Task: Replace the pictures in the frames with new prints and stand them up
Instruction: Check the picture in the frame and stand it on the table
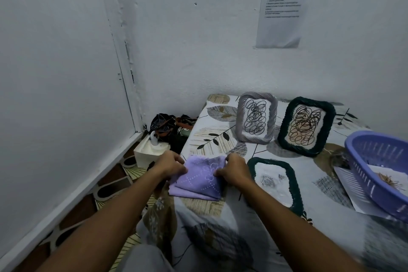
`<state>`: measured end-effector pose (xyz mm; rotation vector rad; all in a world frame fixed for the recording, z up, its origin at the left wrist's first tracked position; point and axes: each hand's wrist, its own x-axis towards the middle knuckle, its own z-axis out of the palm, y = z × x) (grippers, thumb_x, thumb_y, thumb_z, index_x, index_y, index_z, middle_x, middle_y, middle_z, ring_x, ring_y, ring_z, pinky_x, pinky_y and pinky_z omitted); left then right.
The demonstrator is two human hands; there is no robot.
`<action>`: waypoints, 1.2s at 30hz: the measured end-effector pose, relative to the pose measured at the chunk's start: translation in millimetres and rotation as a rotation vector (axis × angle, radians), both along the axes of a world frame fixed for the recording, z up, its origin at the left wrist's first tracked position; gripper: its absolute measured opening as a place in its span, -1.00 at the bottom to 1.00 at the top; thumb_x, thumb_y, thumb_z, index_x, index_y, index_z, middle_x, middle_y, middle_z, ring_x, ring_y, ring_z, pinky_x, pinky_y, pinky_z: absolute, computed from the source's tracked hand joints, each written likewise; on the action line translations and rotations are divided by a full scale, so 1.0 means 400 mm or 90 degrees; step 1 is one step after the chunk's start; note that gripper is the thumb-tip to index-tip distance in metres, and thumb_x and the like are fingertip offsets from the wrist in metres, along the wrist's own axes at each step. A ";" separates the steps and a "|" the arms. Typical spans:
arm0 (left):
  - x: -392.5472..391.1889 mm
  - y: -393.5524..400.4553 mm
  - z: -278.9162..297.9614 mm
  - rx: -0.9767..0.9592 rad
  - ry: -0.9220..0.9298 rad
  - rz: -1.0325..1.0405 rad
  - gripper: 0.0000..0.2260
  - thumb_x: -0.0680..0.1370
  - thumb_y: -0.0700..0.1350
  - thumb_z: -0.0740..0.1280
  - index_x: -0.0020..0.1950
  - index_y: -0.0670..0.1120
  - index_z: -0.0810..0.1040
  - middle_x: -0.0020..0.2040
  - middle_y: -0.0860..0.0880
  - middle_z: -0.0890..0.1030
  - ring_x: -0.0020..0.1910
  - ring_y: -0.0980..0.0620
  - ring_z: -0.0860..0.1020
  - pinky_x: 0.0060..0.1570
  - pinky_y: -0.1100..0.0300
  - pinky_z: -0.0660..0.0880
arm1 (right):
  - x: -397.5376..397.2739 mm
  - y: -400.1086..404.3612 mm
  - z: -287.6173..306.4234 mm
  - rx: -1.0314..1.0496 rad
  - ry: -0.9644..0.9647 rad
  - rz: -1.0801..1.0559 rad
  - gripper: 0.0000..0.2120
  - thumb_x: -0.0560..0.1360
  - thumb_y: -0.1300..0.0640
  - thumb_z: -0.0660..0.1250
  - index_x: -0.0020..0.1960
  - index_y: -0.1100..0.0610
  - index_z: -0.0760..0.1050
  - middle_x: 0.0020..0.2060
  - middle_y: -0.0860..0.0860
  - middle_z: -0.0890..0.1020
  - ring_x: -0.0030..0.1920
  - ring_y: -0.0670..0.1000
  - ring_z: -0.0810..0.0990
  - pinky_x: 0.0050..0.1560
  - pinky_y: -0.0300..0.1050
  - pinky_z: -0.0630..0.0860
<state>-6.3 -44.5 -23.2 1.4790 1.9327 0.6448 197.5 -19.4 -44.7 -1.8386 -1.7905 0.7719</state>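
Frames: two standing (256,118) (306,126), one flat (277,183); light, rigid, likely glazed, so grip by woven rims. Left hand (171,164) and right hand (234,170) both pinch folded purple cloth (198,180).

printed sheet (280,10) on wall — text too small, unreadable

Paper on the wall (280,10): the words are too small to read.
Purple basket (375,168): the right edge of the picture cuts it off.
Sheet under the basket (348,192): mostly hidden by the basket.
Fingers (176,158): the tips curl into the purple cloth (198,180) and cannot be seen.
Dark things by the wall corner (163,125): too jumbled to tell what they are.
Arms: cut off by the bottom edge.
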 end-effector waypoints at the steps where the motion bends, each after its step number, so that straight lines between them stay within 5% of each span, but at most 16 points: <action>1: -0.002 0.000 0.007 -0.007 0.030 -0.002 -0.77 0.40 -0.18 0.52 0.01 -0.13 0.60 -0.09 -0.04 0.58 -0.14 0.04 0.56 -0.22 0.18 0.53 | 0.007 -0.005 0.006 0.014 -0.009 0.003 -0.56 0.29 0.05 0.54 0.07 0.16 0.47 -0.04 0.10 0.58 -0.15 0.09 0.63 -0.12 0.03 0.61; 6: 0.007 0.018 0.043 0.017 0.139 -0.004 -0.72 0.41 -0.07 0.51 0.06 -0.11 0.58 0.00 -0.03 0.59 -0.07 0.03 0.56 -0.08 0.13 0.54 | 0.089 -0.027 0.063 -0.008 0.146 -0.030 -0.39 0.37 0.10 0.54 0.30 0.28 0.40 0.02 0.19 0.60 -0.31 0.07 0.64 -0.35 -0.10 0.58; 15: 0.287 0.045 0.062 0.056 -0.013 -0.116 -0.69 0.43 -0.12 0.50 0.13 -0.18 0.61 0.01 -0.16 0.65 -0.12 -0.07 0.61 -0.06 0.04 0.61 | 0.382 -0.056 0.119 -0.054 0.275 -0.152 -0.81 0.51 0.15 0.38 -0.07 0.31 0.55 -0.28 0.20 0.55 -0.37 0.10 0.52 -0.32 -0.07 0.48; 23: 0.457 0.021 -0.007 0.006 -0.072 -0.098 -0.75 0.48 -0.08 0.39 0.11 -0.14 0.52 0.03 -0.10 0.58 0.00 -0.05 0.54 -0.05 0.15 0.50 | 0.459 -0.095 0.072 -0.064 0.227 -0.191 -0.85 0.53 0.18 0.31 -0.08 0.25 0.60 -0.40 0.08 0.50 -0.38 0.04 0.41 -0.26 -0.06 0.40; 26: 0.480 0.013 -0.012 -0.001 -0.152 -0.059 -0.82 0.48 -0.12 0.38 0.01 -0.20 0.57 -0.11 -0.11 0.59 -0.12 -0.03 0.53 -0.09 0.17 0.45 | 0.439 -0.102 0.062 -0.043 0.233 -0.181 -0.86 0.50 0.18 0.33 -0.11 0.23 0.62 -0.31 0.13 0.59 -0.32 0.07 0.48 -0.23 -0.06 0.38; 30: 0.494 0.011 0.000 -0.048 -0.320 0.012 -0.88 0.48 -0.19 0.37 -0.02 -0.21 0.56 -0.21 -0.10 0.57 -0.27 0.00 0.49 -0.25 0.21 0.41 | 0.410 -0.107 0.058 -0.027 0.256 -0.230 -0.56 0.48 0.25 0.32 0.36 0.19 0.44 0.26 0.14 0.54 0.24 0.16 0.50 0.23 -0.04 0.42; 33: 0.485 0.001 0.021 -0.034 -0.470 0.097 -0.92 0.49 -0.29 0.32 -0.20 -0.17 0.51 -0.40 -0.07 0.49 -0.54 0.07 0.39 -0.56 0.34 0.30 | 0.407 -0.106 0.060 0.002 0.347 -0.286 -0.51 0.45 0.34 0.33 0.37 0.19 0.43 0.10 0.13 0.61 0.10 0.13 0.54 0.14 -0.04 0.48; 36: 0.470 -0.008 0.045 0.003 -0.615 0.157 -0.92 0.50 -0.31 0.31 -0.07 -0.20 0.58 -0.23 -0.11 0.59 -0.35 0.03 0.53 -0.49 0.25 0.45 | 0.402 -0.105 0.076 0.042 0.472 -0.303 -0.50 0.44 0.40 0.36 0.36 0.20 0.44 -0.11 0.00 0.60 0.01 0.11 0.59 0.14 0.06 0.53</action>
